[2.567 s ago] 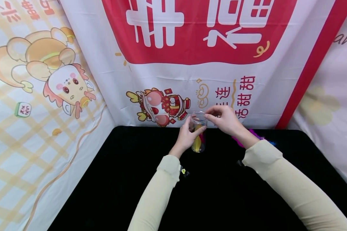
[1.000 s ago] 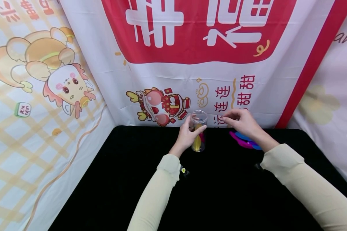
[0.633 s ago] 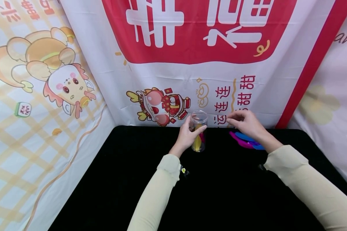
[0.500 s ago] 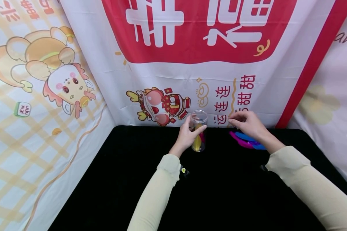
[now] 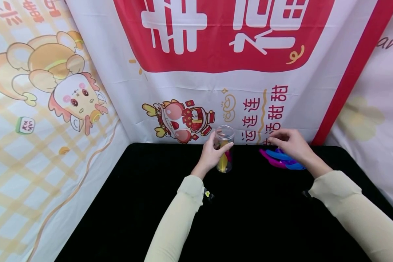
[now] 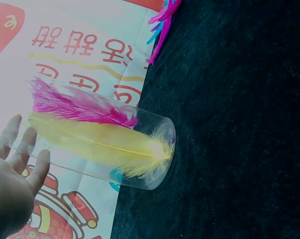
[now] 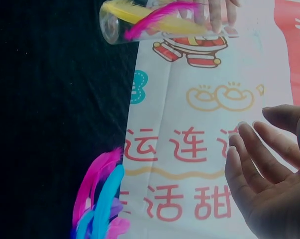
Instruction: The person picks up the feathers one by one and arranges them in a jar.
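Note:
My left hand (image 5: 210, 154) grips a clear plastic jar (image 5: 225, 134), upright with its open mouth at the top. Inside the jar, a yellow feather (image 6: 105, 142) and a magenta feather (image 6: 82, 104) show through the wall. Off to the jar's right, my right hand (image 5: 293, 145) is over a small heap of magenta, blue and purple feathers (image 5: 278, 156). Its fingers are loosely bent and hold nothing; in the right wrist view the thumb stands apart from them. Those loose feathers (image 7: 97, 199) lie beyond its fingertips there.
A black cloth-covered table (image 5: 249, 218) carries the jar and the heap. Right behind its far edge hangs a white and red printed banner (image 5: 190, 83), and a patterned sheet (image 5: 46, 153) hangs along the left side.
My right hand was at the jar's mouth; it has moved away to the right, over the loose feathers. My left hand and the jar have stayed in place.

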`<action>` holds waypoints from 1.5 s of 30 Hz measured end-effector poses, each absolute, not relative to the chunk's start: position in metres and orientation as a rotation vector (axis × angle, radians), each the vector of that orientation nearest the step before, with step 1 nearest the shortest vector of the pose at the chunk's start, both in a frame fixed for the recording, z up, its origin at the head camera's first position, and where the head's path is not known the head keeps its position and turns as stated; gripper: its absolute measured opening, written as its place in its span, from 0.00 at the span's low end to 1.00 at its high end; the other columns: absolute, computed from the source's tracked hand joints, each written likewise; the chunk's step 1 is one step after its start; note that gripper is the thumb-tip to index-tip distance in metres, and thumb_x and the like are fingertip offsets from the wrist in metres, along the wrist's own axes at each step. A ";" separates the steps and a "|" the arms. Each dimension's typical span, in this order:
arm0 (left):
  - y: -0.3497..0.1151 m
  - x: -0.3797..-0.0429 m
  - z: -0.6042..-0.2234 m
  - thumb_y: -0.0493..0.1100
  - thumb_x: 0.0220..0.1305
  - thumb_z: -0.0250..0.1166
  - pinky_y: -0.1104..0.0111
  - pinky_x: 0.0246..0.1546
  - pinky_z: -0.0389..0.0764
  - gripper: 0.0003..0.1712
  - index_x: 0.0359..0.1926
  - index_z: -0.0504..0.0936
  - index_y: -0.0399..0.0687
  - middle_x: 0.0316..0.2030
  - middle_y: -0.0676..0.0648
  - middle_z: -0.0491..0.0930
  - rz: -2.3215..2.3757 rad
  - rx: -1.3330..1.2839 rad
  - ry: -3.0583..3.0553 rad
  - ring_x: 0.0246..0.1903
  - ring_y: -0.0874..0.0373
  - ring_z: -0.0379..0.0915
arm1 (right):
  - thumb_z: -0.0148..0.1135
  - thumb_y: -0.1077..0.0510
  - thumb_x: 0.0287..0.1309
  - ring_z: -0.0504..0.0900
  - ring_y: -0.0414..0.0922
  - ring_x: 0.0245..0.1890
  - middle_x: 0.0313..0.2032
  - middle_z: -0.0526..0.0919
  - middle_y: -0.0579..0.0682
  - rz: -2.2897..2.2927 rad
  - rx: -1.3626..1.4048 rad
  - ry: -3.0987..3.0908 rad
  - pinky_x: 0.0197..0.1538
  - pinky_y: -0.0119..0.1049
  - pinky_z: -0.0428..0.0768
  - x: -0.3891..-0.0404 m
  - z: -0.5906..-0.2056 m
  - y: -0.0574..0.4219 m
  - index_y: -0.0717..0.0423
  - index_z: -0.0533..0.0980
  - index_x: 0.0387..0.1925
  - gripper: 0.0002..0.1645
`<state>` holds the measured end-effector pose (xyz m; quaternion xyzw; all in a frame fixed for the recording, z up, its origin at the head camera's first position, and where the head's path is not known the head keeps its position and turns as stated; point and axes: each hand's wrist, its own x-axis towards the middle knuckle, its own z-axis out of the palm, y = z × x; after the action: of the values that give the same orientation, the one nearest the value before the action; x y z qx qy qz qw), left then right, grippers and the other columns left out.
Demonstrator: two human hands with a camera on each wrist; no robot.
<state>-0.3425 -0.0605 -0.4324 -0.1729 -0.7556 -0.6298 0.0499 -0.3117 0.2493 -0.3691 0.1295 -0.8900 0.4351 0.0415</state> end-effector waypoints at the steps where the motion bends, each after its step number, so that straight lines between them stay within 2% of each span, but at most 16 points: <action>1: -0.061 -0.343 -0.432 0.56 0.66 0.71 0.55 0.68 0.70 0.40 0.72 0.66 0.51 0.60 0.52 0.79 -1.915 -0.526 -2.304 0.63 0.56 0.73 | 0.65 0.51 0.71 0.82 0.36 0.35 0.43 0.87 0.58 1.334 0.399 -2.706 0.36 0.33 0.82 -0.311 -0.370 0.250 0.64 0.82 0.51 0.20; 5: -0.062 -0.342 -0.432 0.56 0.66 0.71 0.54 0.68 0.70 0.40 0.73 0.66 0.51 0.60 0.52 0.79 -1.915 -0.526 -2.306 0.63 0.56 0.73 | 0.65 0.52 0.70 0.83 0.37 0.37 0.44 0.87 0.60 1.322 0.402 -2.679 0.37 0.29 0.80 -0.308 -0.373 0.255 0.64 0.83 0.50 0.18; 10: -0.062 -0.341 -0.432 0.52 0.67 0.71 0.54 0.69 0.69 0.36 0.71 0.67 0.55 0.62 0.44 0.78 -1.931 -0.522 -2.295 0.63 0.56 0.73 | 0.63 0.48 0.71 0.82 0.38 0.40 0.48 0.86 0.60 1.311 0.358 -2.734 0.40 0.28 0.79 -0.305 -0.373 0.263 0.61 0.82 0.52 0.21; 17: -0.062 -0.340 -0.432 0.50 0.67 0.71 0.56 0.69 0.69 0.35 0.71 0.67 0.55 0.60 0.50 0.79 -1.933 -0.504 -2.292 0.64 0.56 0.73 | 0.63 0.46 0.71 0.80 0.39 0.41 0.49 0.85 0.62 1.293 0.316 -2.739 0.41 0.26 0.79 -0.302 -0.378 0.273 0.61 0.82 0.52 0.23; 23: -0.062 -0.341 -0.431 0.48 0.68 0.70 0.54 0.69 0.68 0.34 0.71 0.67 0.55 0.62 0.44 0.78 -1.943 -0.507 -2.289 0.65 0.55 0.72 | 0.63 0.44 0.70 0.81 0.42 0.42 0.47 0.87 0.58 1.248 0.292 -2.755 0.41 0.26 0.78 -0.298 -0.382 0.283 0.59 0.82 0.52 0.24; 26: -0.062 -0.341 -0.431 0.50 0.68 0.70 0.54 0.69 0.68 0.35 0.71 0.66 0.54 0.62 0.44 0.78 -1.938 -0.510 -2.294 0.65 0.55 0.72 | 0.63 0.43 0.70 0.81 0.41 0.41 0.47 0.87 0.57 1.240 0.260 -2.770 0.40 0.27 0.78 -0.297 -0.384 0.290 0.59 0.82 0.53 0.24; 30: -0.063 -0.341 -0.432 0.53 0.68 0.70 0.53 0.69 0.69 0.39 0.73 0.64 0.51 0.63 0.44 0.77 -1.927 -0.513 -2.310 0.65 0.54 0.72 | 0.63 0.45 0.71 0.81 0.38 0.38 0.47 0.86 0.60 1.213 0.230 -2.763 0.38 0.28 0.79 -0.295 -0.388 0.298 0.60 0.82 0.53 0.23; 35: -0.062 -0.341 -0.433 0.55 0.67 0.70 0.53 0.69 0.69 0.41 0.74 0.64 0.50 0.64 0.43 0.77 -1.928 -0.523 -2.313 0.64 0.53 0.72 | 0.62 0.45 0.72 0.79 0.32 0.37 0.49 0.86 0.62 1.184 0.204 -2.754 0.37 0.25 0.78 -0.292 -0.396 0.308 0.61 0.82 0.53 0.23; 38: -0.061 -0.341 -0.434 0.55 0.67 0.71 0.53 0.69 0.69 0.41 0.74 0.64 0.50 0.62 0.45 0.78 -1.922 -0.524 -2.313 0.64 0.55 0.72 | 0.62 0.46 0.72 0.78 0.30 0.36 0.49 0.86 0.63 1.173 0.188 -2.750 0.38 0.22 0.76 -0.292 -0.401 0.314 0.61 0.82 0.53 0.23; 45: -0.061 -0.341 -0.431 0.56 0.66 0.71 0.55 0.69 0.70 0.38 0.72 0.66 0.56 0.61 0.49 0.78 -1.922 -0.512 -2.311 0.63 0.57 0.73 | 0.62 0.48 0.72 0.78 0.30 0.34 0.47 0.86 0.63 1.159 0.152 -2.716 0.34 0.24 0.77 -0.293 -0.406 0.327 0.63 0.81 0.53 0.23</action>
<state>-0.3414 -0.0607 -0.4311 -0.1679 -0.7571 -0.6297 0.0460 -0.2929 0.3274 -0.4059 0.0513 -0.9146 0.3904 0.0923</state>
